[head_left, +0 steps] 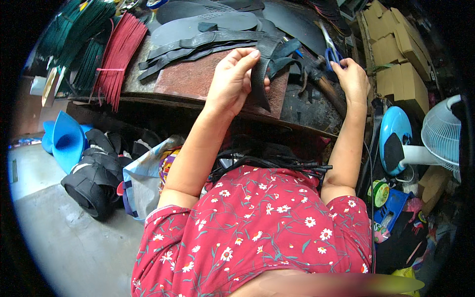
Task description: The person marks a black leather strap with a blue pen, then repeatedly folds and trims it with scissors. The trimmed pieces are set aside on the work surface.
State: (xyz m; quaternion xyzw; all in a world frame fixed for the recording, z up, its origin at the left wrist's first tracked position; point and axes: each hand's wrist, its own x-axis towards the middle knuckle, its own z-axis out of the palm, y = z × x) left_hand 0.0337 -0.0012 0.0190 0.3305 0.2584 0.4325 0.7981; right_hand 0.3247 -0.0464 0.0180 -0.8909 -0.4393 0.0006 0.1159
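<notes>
My left hand (231,79) pinches a black leather-like strap (260,81) between thumb and fingers, its pointed end hanging toward the workbench's front edge. To the right, the fingers of my right hand (353,79) are closed on the blue handles of a pair of scissors (330,53), whose blades point away from me. More black straps (198,43) lie in a row just beyond my left hand, next to grey shoe soles (213,24). Between my hands, a tool with a wooden handle (330,94) rests on the dark bench top.
A reddish board (185,76) lies on the bench. Bundles of red strips (121,59) and green strips (74,29) stand at the left. Tan boxes (396,54) are stacked at the right, above a white fan (443,133). Black cords (267,161) hang near my waist.
</notes>
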